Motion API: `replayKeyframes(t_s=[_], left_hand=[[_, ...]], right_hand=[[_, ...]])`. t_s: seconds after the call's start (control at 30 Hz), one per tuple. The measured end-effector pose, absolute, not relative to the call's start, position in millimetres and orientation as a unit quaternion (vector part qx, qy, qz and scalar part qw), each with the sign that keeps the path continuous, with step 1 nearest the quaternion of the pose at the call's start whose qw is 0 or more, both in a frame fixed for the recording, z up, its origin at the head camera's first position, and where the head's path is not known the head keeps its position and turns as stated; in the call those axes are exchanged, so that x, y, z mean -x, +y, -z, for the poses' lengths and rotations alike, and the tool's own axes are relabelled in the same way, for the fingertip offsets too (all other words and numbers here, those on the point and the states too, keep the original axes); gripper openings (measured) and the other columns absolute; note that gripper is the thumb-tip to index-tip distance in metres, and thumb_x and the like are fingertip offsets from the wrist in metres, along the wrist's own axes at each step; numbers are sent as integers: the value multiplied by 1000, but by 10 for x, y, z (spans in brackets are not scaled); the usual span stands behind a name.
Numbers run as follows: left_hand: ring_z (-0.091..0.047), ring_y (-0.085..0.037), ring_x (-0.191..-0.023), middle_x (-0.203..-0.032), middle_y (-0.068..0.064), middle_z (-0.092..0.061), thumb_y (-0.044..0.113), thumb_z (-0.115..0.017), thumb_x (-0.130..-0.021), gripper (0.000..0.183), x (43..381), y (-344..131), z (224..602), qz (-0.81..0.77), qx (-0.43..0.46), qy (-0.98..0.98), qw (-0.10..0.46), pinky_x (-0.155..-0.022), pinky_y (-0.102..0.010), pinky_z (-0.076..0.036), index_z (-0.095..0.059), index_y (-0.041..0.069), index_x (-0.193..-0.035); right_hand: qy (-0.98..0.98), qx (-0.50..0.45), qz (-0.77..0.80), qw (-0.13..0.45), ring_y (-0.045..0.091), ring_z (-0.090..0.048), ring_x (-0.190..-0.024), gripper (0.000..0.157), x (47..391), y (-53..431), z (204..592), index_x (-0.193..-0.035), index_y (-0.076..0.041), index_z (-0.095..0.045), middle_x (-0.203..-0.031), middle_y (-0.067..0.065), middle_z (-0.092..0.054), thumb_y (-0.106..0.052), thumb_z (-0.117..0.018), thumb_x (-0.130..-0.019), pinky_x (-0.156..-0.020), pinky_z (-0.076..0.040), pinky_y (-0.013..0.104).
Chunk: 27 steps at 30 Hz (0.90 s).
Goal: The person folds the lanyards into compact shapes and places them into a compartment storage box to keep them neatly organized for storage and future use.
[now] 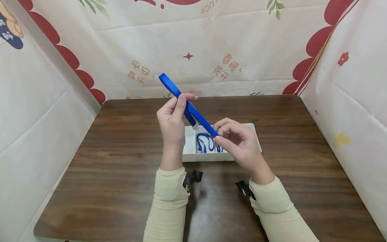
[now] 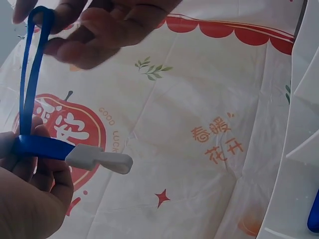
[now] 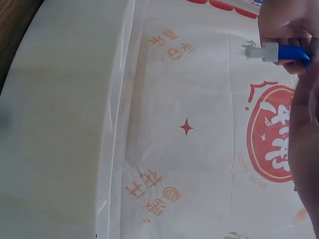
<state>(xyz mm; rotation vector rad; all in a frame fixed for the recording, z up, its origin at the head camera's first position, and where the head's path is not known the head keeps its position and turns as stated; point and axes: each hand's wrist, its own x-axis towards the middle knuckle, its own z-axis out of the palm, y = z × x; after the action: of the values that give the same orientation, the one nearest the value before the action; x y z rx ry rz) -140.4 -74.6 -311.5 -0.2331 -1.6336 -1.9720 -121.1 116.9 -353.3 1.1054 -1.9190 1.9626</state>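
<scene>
A blue lanyard (image 1: 202, 119) is held up over the table by both hands. My left hand (image 1: 173, 126) pinches its folded strap between thumb and fingers, and a loop sticks out past the fingertips, up and to the left. The white plastic clip (image 2: 97, 158) juts from the strap beside the left fingers in the left wrist view. The other end of the strap is pinched by my right hand (image 1: 243, 144), lower and to the right. Below the hands, a white divided box (image 1: 208, 157) contains more blue lanyards (image 1: 205, 143), partly hidden by the right hand.
The box stands on a dark brown wooden table (image 1: 121, 161). Printed white cloth (image 1: 169, 40) hangs behind the table, and white sheets flank both sides. A black strap device (image 1: 192, 178) is on the left wrist, another (image 1: 245, 189) on the right.
</scene>
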Motion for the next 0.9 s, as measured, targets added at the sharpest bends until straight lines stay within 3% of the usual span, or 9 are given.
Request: replayKeyframes(t_s=[0.13,0.27,0.37,0.57,0.9], left_hand=[[-71,-31,-107,-108,-10,-82,25,-58,-111,36,1381,-761,3074,739,84,-611,272,-93,-40,-57,-77,-5,-112],[-70,-26,-101,-102,0,-82,24,-57,-111,36,1371,-782,3075,755,95,-595,257,-90,-36,-57,-77,-5,-110],[-67,-25,-92,-97,4,-81,20,-55,-111,33,1382,-803,3066,779,118,-567,240,-86,-34,-55,-78,-2,-105],[-65,-23,-86,-94,4,-81,17,-54,-111,31,1363,-825,3052,795,135,-549,220,-85,-34,-53,-82,15,-98],[-66,-23,-83,-93,3,-81,14,-54,-110,31,1322,-795,3006,797,163,-542,212,-83,-35,-53,-83,15,-98]], right_hand=[[-685,-347,-638,59,18,-66,-76,6,1205,1153,3525,-93,2,-71,-92,-1,-72,3,-70,-98,-62,-58,25],[-702,-303,-642,61,17,-69,-73,8,1198,1135,3551,-95,1,-71,-86,-1,-73,5,-77,-93,-64,-60,25],[-713,-306,-625,85,14,-71,-74,14,1212,1123,3557,-99,0,-71,-89,4,-75,8,-78,-90,-68,-61,23],[-755,-372,-514,165,16,-75,-85,20,1249,1099,3593,-106,-2,-80,-99,11,-82,9,-78,-89,-80,-60,16],[-762,-393,-469,210,20,-77,-87,21,1274,1091,3635,-106,-3,-80,-100,10,-82,10,-76,-91,-86,-58,13]])
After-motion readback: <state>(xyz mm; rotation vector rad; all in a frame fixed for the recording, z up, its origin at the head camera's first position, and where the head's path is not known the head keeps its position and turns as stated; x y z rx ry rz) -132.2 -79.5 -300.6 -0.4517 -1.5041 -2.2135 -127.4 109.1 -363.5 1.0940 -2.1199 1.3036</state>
